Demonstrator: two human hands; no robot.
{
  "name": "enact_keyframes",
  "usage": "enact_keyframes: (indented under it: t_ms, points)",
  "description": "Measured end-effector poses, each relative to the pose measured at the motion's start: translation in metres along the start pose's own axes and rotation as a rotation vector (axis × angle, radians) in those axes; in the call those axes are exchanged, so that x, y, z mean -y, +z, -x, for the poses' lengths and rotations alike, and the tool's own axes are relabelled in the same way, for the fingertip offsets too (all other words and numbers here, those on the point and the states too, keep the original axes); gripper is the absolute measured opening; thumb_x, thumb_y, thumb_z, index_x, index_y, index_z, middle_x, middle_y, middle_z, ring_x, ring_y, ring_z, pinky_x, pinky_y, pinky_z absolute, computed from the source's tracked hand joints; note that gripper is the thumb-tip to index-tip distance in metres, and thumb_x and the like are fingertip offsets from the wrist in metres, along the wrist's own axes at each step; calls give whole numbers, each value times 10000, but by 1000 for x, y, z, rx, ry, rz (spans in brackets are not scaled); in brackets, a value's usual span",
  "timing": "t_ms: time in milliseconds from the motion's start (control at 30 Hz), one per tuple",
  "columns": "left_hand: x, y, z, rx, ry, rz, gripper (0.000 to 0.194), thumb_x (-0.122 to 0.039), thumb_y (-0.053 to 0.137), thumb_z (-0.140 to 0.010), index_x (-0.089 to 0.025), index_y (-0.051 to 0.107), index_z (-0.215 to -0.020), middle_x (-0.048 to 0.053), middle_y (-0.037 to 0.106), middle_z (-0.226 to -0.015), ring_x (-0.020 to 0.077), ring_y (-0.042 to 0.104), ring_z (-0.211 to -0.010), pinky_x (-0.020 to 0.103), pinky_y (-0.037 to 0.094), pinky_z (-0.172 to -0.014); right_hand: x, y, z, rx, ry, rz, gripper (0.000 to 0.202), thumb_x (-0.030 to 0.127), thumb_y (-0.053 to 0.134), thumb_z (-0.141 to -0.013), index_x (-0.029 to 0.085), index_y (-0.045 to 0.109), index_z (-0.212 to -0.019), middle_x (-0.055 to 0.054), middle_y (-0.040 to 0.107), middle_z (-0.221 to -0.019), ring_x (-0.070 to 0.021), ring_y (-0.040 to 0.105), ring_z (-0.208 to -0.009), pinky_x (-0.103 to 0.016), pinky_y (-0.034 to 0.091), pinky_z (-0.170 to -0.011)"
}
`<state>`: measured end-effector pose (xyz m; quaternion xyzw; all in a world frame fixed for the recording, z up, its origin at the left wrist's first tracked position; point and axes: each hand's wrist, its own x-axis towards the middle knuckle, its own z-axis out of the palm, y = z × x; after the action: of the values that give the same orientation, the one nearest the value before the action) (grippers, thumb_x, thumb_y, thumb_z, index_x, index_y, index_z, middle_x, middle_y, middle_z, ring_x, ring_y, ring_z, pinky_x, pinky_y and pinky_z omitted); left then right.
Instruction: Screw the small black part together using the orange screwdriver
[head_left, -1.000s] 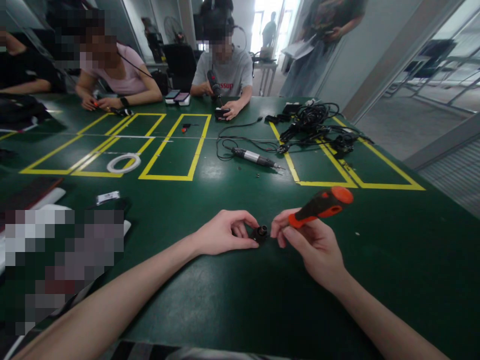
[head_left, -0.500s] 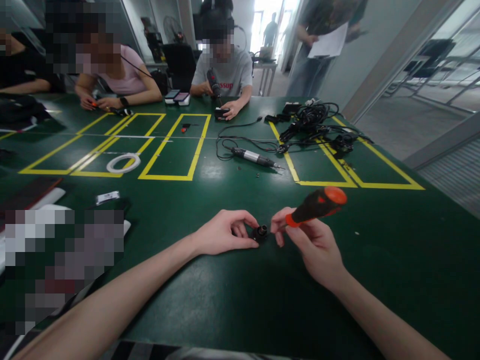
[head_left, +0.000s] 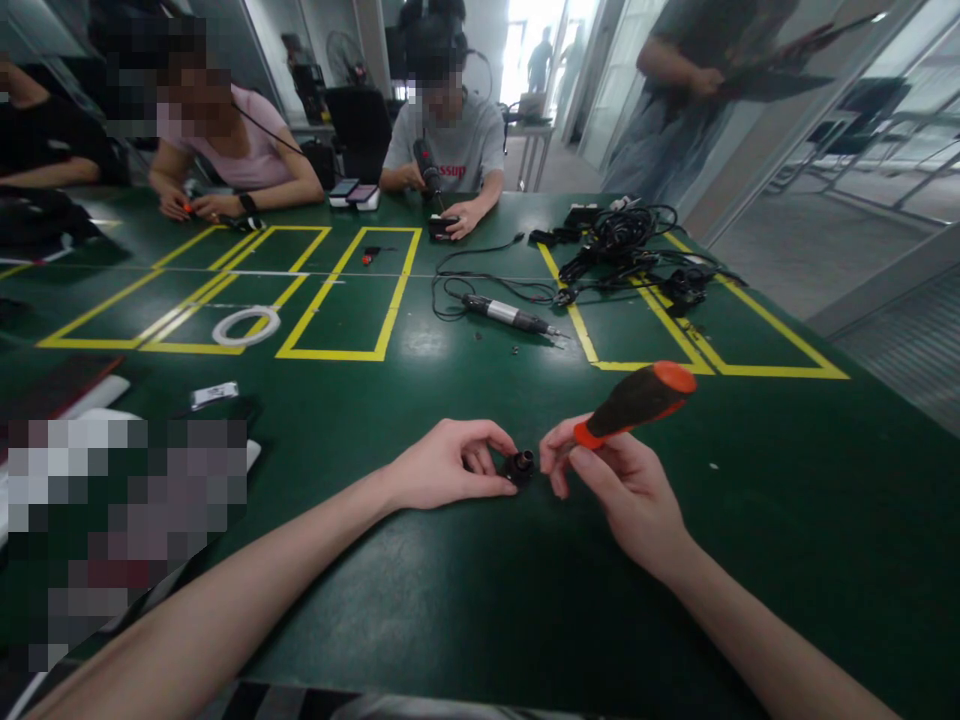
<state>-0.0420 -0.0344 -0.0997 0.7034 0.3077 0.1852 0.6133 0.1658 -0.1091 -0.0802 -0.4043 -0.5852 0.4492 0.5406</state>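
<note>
Between thumb and fingers, my left hand grips a small black cylindrical part against the green tabletop. The part's round open end points up and slightly right. Just right of it, my right hand holds a screwdriver with a black and orange handle. The handle leans up to the right above the hand, and its butt end is orange. The fingers hide the shaft and tip, so I cannot tell whether the tip touches the black part.
A corded electric screwdriver lies beyond my hands, with tangled black cables behind. A white ring rests inside yellow tape on the left. Across the table a person works with a tool; another person stands at the right.
The screwdriver handle has tilted a little further right in my right hand. My left hand and the black part stay in place. The standing person has shifted to the right.
</note>
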Motion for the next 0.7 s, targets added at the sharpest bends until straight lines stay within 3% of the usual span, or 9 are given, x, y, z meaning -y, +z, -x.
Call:
enact_keyframes:
  t_ms: [200, 533, 700]
  points:
    - [-1, 0, 0, 2, -8, 4, 370, -286, 852, -754, -127, 697, -1050, -1, 733, -744, 120, 692, -688, 236, 542, -692, 3, 3, -1, -32, -14, -4, 348, 528, 734, -956, 209, 611, -894, -27, 704, -751, -139, 606, -554, -265, 549, -530]
    - [-2, 0, 0, 3, -6, 1, 354, -276, 844, -760, -127, 692, -1044, -3, 731, -768, 117, 688, -690, 234, 540, -690, -1, 1, 0, -17, -35, 20, 313, 460, 700, -990, 187, 695, -837, -23, 627, -724, -115, 534, -543, -239, 476, -506]
    - [-1, 0, 0, 3, -2, -10, 370, -296, 847, -764, -128, 697, -1058, -10, 720, -734, 116, 682, -680, 237, 538, -689, 0, 0, 0, -24, -22, 32, 269, 447, 722, -977, 189, 716, -901, -32, 683, -735, -137, 605, -565, -255, 529, -535]
